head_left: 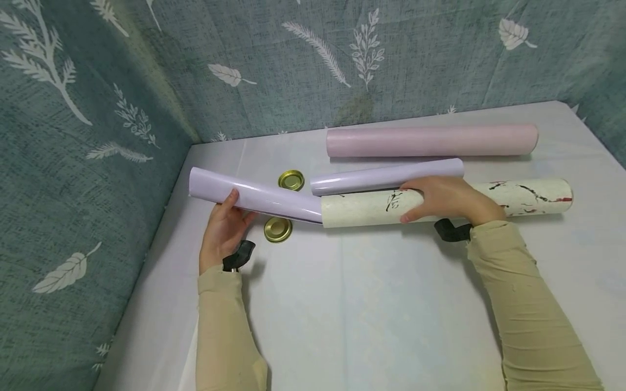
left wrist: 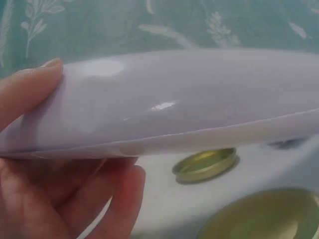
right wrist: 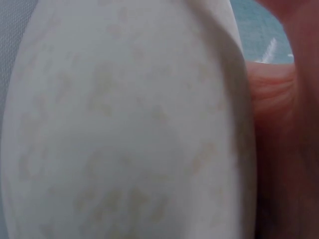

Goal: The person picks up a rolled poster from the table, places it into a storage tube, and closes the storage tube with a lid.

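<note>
My left hand (head_left: 226,231) holds a glossy lilac paper roll (head_left: 254,196), thumb on top and fingers beneath; in the left wrist view the roll (left wrist: 174,99) shows a long lower edge. The roll's right end goes into the open left end of a cream cardboard tube (head_left: 359,210) with black and red markings. Around the middle of that tube my right hand (head_left: 442,200) grips from above. The right wrist view shows mostly the tube's mottled surface (right wrist: 124,119). How deep the lilac roll sits inside is hidden.
Behind the tube lie a second lilac roll (head_left: 386,176) and a larger pink roll (head_left: 430,141). Two gold round lids, one farther back (head_left: 291,180) and one nearer (head_left: 277,229), rest by the left hand. Leaf-patterned fabric (head_left: 293,70) rises behind the white table (head_left: 371,304).
</note>
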### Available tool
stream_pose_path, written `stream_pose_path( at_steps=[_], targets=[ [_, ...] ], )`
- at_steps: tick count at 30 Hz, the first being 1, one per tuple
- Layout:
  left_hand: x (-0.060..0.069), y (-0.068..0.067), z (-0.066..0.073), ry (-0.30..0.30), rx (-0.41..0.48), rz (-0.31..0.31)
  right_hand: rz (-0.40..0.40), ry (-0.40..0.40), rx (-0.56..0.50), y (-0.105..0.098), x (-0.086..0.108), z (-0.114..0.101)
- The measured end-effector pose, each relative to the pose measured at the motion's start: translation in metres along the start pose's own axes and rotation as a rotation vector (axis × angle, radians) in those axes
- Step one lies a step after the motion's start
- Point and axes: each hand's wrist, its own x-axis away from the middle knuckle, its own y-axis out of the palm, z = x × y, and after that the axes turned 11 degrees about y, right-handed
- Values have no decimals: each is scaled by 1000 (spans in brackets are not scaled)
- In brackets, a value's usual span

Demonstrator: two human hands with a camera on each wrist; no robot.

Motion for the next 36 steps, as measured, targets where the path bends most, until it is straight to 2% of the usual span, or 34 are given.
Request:
stream_pose_path(
  at_steps=[4, 9, 12, 17, 19, 22, 29, 36],
  targets=[
    [0, 2, 1, 19, -13, -14, -8, 8, 4, -1, 0, -1],
    [-2, 8, 1, 11, 14, -33, -18, 12, 1, -1, 1, 0],
    [-4, 15, 1, 2, -18, 23, -13, 8, 1, -1, 1, 0],
    [-9, 29, -1, -8, -124, 200, -14, 8, 5, -2, 0, -1],
    [-9, 31, -2, -12, -137, 244, -14, 7, 2, -2, 1, -1],
    [-10, 29, -2, -13, -133, 262, -11, 3, -2, -2, 1, -1],
    [-11, 25, -2, -10, -86, 233, -4, 8, -4, -3, 1, -1],
    [-9, 21, -2, 11, -66, 334, -9, 8, 5, -1, 1, 0]
  ],
)
